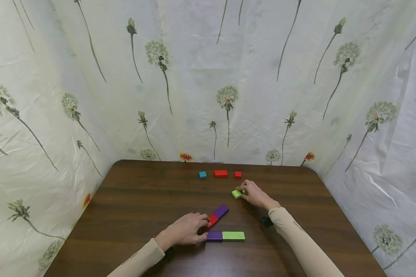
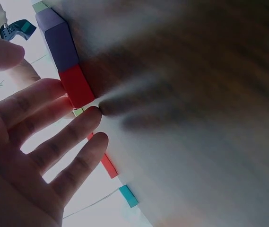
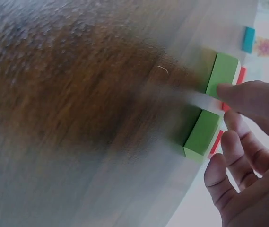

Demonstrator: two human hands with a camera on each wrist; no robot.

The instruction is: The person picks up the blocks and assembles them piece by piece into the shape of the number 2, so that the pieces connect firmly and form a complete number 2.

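In the head view my left hand (image 1: 187, 229) lies with its fingertips by a red block (image 1: 212, 221), which meets a purple block (image 1: 222, 211) in a slanted row. Its thumb is at the end of another purple block (image 1: 214, 236), joined to a long green block (image 1: 234, 236). The left wrist view shows fairly straight fingers touching the red block (image 2: 76, 86). My right hand (image 1: 254, 193) pinches a small green block (image 1: 236, 194); its thumb presses that block (image 3: 223, 73) in the right wrist view, the index fingertip hidden. Near the other fingers lies a second green block (image 3: 203, 132).
Toward the far edge of the brown wooden table (image 1: 142, 200) sit a small blue block (image 1: 202, 175), a longer red block (image 1: 220, 174) and a small red block (image 1: 237, 174). A flower-patterned curtain (image 1: 194, 77) hangs behind and on both sides.
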